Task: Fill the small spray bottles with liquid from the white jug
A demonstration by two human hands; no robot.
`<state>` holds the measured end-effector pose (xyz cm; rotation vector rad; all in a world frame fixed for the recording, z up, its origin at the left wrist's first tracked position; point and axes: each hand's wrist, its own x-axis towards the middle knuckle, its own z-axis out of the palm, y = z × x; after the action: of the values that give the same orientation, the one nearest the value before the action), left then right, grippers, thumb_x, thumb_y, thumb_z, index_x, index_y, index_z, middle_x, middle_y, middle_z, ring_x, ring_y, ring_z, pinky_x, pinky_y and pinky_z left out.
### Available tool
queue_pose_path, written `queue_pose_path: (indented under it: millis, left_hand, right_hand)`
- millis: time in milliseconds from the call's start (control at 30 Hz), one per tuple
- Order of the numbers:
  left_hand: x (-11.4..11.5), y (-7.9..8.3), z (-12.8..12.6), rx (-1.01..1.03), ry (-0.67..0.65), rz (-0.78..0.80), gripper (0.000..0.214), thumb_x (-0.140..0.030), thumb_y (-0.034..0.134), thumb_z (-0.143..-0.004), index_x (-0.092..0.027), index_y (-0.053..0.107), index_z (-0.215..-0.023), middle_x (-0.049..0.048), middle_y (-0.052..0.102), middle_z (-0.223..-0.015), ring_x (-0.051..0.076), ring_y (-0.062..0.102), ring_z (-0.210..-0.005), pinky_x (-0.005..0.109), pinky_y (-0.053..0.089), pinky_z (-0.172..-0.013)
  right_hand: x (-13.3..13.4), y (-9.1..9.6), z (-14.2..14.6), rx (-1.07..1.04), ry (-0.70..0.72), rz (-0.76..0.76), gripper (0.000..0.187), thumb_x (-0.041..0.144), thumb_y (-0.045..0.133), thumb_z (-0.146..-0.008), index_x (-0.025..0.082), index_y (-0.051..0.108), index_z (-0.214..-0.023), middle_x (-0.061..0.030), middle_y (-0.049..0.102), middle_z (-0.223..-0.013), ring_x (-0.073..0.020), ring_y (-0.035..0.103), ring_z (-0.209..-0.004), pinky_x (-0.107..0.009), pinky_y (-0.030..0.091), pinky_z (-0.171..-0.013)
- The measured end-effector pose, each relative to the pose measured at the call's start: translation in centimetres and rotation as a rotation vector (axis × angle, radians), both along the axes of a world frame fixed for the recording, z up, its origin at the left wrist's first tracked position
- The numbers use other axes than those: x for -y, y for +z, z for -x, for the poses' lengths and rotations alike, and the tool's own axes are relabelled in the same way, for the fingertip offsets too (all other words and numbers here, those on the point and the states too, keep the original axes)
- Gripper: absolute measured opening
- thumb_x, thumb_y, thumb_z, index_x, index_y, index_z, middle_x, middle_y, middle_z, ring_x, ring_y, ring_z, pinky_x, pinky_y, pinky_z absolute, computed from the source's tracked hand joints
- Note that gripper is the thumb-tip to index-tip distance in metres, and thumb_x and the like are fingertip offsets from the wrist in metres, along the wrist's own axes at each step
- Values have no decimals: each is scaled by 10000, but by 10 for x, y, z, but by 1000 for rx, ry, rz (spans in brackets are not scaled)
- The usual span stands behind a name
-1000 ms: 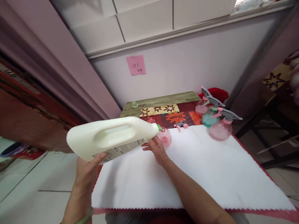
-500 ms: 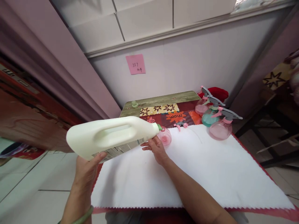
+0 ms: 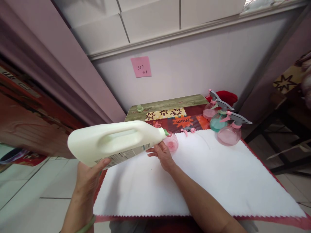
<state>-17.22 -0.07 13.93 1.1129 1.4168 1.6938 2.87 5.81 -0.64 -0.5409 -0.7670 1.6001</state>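
Observation:
A large pale-green jug (image 3: 85, 140) with a moulded handle lies tilted across the view, its green spout at the mouth of a pink spray bottle body (image 3: 173, 142). Under the jug's base end is my left hand (image 3: 91, 173), its thumb pressed on the label side and most fingers hidden. My right hand (image 3: 162, 155) supports the jug's neck from below, thumb up against it and other fingers stretched to the left. Behind the bottle body lies a loose grey and pink spray head (image 3: 188, 130) with its thin tube on the white cloth.
Three spray bottles with trigger heads stand at the table's right: a front pink bottle (image 3: 229, 135), a teal bottle (image 3: 217, 123) and a rear pink bottle (image 3: 209, 111). A small green cap (image 3: 140, 108) rests at the back left. White cloth (image 3: 206, 181) covers the near table.
The jug's base end has shifted slightly to the left, with my left hand and wrist moving along. My right hand and the bottles look unmoved.

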Motion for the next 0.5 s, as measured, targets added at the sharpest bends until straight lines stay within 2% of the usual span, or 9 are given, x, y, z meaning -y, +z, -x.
queue_pose_path:
  millis: [200, 500]
  left_hand:
    - [-2, -1, 2, 1, -15, -10, 717, -236, 958, -479, -173, 734, -1158, 93, 765, -1128, 252, 714, -1009, 262, 600, -836]
    - [1, 4, -6, 28, -4, 8, 741, -235, 959, -478, -171, 725, -1178, 87, 780, -1037, 244, 737, -930, 276, 603, -816]
  right_hand:
    - [-1, 0, 0, 0, -5, 1, 466, 570, 730, -830, 236, 626, -1137, -53, 724, -1003, -200, 752, -840, -339, 618, -719]
    - [2, 4, -2, -4, 2, 10, 492, 596, 750, -797, 237, 627, -1110, -48, 721, -1009, -200, 753, -832, -331, 615, -702]
